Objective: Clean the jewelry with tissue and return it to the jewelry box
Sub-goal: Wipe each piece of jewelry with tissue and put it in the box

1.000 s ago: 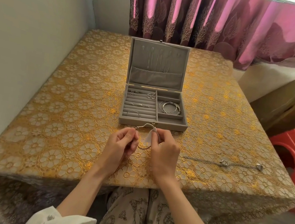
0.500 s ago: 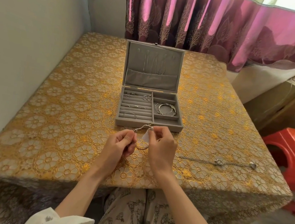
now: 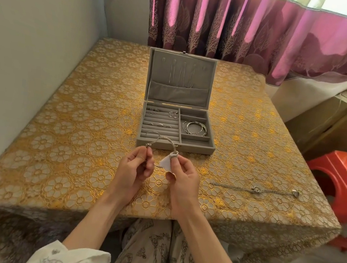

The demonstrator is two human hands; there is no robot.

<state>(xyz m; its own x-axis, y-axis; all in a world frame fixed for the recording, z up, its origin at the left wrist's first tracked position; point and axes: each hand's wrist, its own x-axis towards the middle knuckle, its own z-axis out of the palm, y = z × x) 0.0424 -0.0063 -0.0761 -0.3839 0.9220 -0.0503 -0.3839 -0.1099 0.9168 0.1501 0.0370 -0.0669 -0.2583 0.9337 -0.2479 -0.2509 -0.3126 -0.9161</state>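
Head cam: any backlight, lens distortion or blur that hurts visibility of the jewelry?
Head view: the backlit curtain glows pink with a washed-out strip at the top; wide-angle bending bows the wall and the table edges; hands and bangle are fairly sharp, lit softly with no hard shadows; small rings in the jewelry box are too small to resolve; the chain reads clearly.

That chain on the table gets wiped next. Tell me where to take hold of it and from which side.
Judging by its pose, pinch the chain from above at the ring near its middle. It lies flat and stretched out on the tablecloth, to the right of the right hand, so fingers cannot get under it. The ring is the bulkiest part.
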